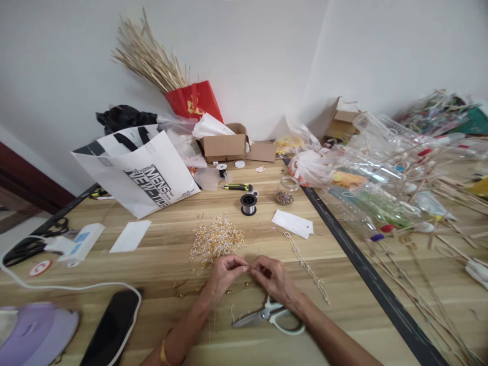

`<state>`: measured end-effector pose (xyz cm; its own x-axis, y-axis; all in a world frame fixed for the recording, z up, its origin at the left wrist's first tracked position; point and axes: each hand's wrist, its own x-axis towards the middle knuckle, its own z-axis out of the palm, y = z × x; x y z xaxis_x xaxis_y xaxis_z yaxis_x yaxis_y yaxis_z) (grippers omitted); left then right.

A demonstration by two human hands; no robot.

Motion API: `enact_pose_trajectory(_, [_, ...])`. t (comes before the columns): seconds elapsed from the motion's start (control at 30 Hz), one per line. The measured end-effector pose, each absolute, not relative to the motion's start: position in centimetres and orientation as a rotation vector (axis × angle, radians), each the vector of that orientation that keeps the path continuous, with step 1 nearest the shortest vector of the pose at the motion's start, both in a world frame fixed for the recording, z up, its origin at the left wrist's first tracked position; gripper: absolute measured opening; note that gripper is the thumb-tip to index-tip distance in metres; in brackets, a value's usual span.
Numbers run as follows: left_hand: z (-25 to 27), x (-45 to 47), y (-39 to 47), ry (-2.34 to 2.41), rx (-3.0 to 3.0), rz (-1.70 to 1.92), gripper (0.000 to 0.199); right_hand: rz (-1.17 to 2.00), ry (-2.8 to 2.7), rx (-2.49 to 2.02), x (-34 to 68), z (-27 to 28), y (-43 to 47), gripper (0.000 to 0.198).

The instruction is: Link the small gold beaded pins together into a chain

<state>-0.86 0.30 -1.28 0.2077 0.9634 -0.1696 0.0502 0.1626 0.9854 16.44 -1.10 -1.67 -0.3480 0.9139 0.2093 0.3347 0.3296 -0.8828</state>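
Note:
My left hand [227, 273] and my right hand [272, 274] meet at the fingertips in front of me, both pinched closed. Whatever lies between the fingers is too small to make out. Just behind my left hand is a loose heap of gold and clear beads [216, 239]. A gold beaded chain [186, 292] lies on the table and runs beneath my hands. White-handled scissors [267, 316] rest below my right hand, partly under its wrist. To the right a silvery beaded chain [305, 264] is stretched out on the wood.
Beyond the heap are a wire spool [249, 204], a yellow-black utility knife [237, 187], a jar of small beads [286, 192] and a white tag [293, 224]. At left are a phone [112, 328], a power strip [82, 245] and a paper bag [143, 173]. Plastic bottles [366, 203] crowd the right.

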Motion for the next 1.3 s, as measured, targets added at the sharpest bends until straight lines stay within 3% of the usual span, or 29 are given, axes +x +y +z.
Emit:
enact_pose_trajectory(1.03, [-0.7,-1.0,0.2,1.182,1.313,0.966,0.021,1.031,-1.848,-1.107,16.4,-1.9,-1.1,0.01])
enact_pose_trajectory(1.3, [-0.8,-1.1,0.3,1.19,1.266,1.022,0.023,0.994,-1.845,-1.123,16.6,-1.7,-1.0,0.02])
